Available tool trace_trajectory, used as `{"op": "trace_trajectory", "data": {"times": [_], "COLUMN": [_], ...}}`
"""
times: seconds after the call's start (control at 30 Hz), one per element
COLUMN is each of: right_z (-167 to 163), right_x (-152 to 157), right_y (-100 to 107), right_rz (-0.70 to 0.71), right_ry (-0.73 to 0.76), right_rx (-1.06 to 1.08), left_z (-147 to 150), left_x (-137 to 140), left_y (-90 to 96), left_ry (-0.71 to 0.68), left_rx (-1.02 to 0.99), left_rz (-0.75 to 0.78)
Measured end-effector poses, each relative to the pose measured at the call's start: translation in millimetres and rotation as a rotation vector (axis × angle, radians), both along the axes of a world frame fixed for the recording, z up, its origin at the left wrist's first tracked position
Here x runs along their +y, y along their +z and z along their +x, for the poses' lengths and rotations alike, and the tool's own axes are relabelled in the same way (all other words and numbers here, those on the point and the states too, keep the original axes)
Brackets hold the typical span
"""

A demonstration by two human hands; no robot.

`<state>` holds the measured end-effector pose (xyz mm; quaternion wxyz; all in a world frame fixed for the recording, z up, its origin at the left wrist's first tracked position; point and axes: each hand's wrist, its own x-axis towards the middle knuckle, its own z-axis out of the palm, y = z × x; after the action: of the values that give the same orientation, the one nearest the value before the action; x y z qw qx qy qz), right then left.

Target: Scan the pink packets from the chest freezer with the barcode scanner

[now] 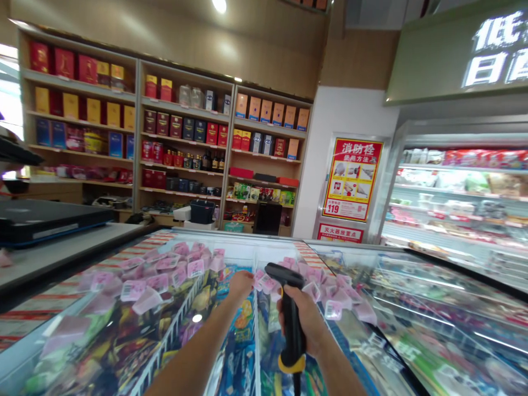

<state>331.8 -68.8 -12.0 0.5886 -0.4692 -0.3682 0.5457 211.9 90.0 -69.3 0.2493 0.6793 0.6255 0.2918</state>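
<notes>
My right hand (303, 308) is wrapped round the handle of a black and yellow barcode scanner (292, 324), held upright over the freezer with its head pointing left. My left hand (240, 284) is closed, with its fingertips at the edge of a pink-and-white price tag (266, 282), just left of the scanner's head. Its fingers are partly hidden behind the hand. More pink tags (196, 268) cluster along the freezer's far side, and others (333, 309) lie right of my right hand. Below both hands are packaged frozen goods (243, 324) between white wire dividers (173, 324).
A counter (37, 247) with a flat black device (49, 220) stands at left. A second freezer section (445, 313) extends right. Behind are shelves (183, 151) of boxed goods, a red fire-hydrant sign (352, 179) and a lit open fridge (457, 198). The scanner's cable (296, 383) hangs down.
</notes>
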Motion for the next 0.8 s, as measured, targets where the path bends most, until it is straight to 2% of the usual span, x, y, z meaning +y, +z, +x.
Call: {"op": "trace_trajectory", "data": {"times": [0.13, 0.23, 0.33, 0.5, 0.57, 0.67, 0.8], "right_z": [-1, -2, -5, -17, -24, -31, -34], "right_x": [1, 1, 0, -2, -2, -2, -3], "right_y": [-2, -3, -4, -7, -8, -10, -11], "right_rz": [0.004, -0.008, -0.018, -0.013, -0.041, -0.058, -0.048], "right_ry": [-0.005, 0.004, 0.022, 0.068, 0.088, 0.122, 0.159], "right_rx": [0.017, -0.01, -0.033, -0.041, -0.062, -0.121, -0.144], "left_z": [18, 11, -20, -109, -137, -158, -158], "left_x": [-7, -14, -20, -27, -29, -28, -20], "left_y": [0.3, 6.3, 17.6, 34.2, 36.2, 35.6, 36.1], "left_ry": [-0.036, -0.025, 0.053, 0.267, 0.327, 0.337, 0.335], "left_rx": [0.02, 0.044, 0.101, 0.246, 0.303, 0.356, 0.355], "left_rz": [-0.012, 0.036, 0.124, 0.278, 0.295, 0.28, 0.243]}}
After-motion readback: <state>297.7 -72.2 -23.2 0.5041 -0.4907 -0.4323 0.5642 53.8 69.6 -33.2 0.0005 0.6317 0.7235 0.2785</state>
